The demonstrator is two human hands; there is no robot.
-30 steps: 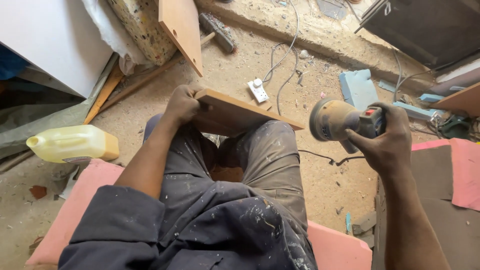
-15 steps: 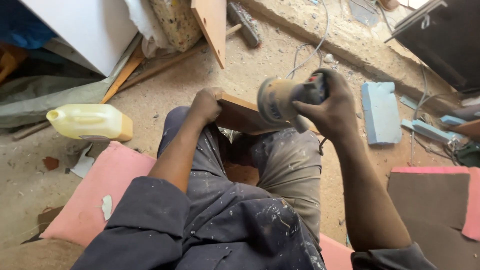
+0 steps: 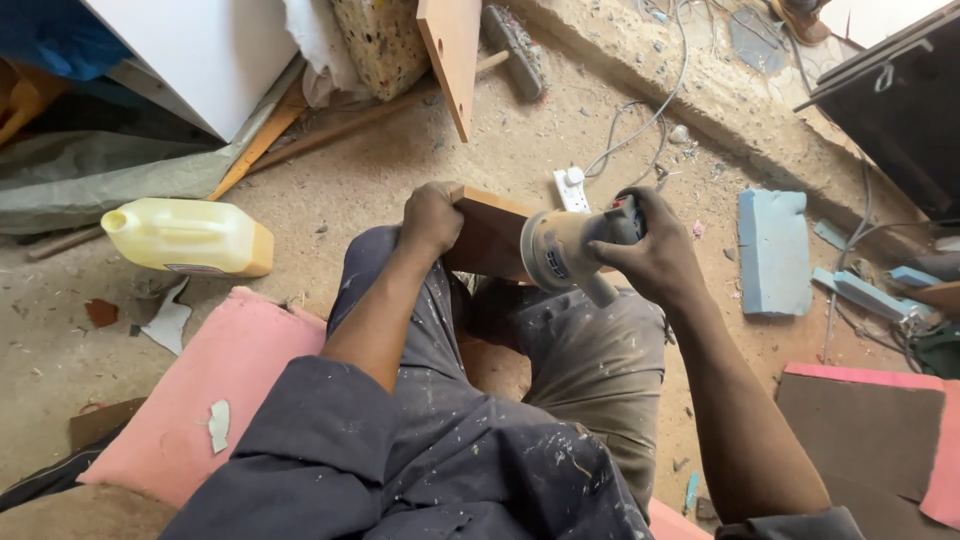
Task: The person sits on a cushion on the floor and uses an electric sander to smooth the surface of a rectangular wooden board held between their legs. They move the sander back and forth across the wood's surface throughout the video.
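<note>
A dusty sand floor [image 3: 360,190] runs under everything, strewn with scraps. Nearest the camera, the person sits on a pink cushion [image 3: 215,380] with knees drawn up in paint-flecked trousers; the cushion's left edge falls away to bare floor, with a paper scrap lying on it. To the right, a brown mat [image 3: 860,430] with a pink border lies flat, apart from the right knee, leaving a strip of open floor beside the leg.

Over the knees, the left hand [image 3: 432,218] is curled tight around the near left edge of a board [image 3: 490,235], which rests across the lap between the two hands. The right hand [image 3: 655,255] is wrapped closed around the body of a sander [image 3: 565,250], fingers over its top; the sander's round head faces the board and sits against its right part, though real contact is hard to confirm.

Left of the knees, a yellow jug [image 3: 190,237] lies on its side, well apart from the left hand, with clear sand between. Right of the sander, a blue foam block [image 3: 775,250] lies on the floor. Just beyond the board sits a white socket strip [image 3: 572,188], its cable [image 3: 640,125] trailing away. Farther off, a wooden panel [image 3: 452,50] leans upright, and a white sheet [image 3: 200,55] stands at the far left.
</note>
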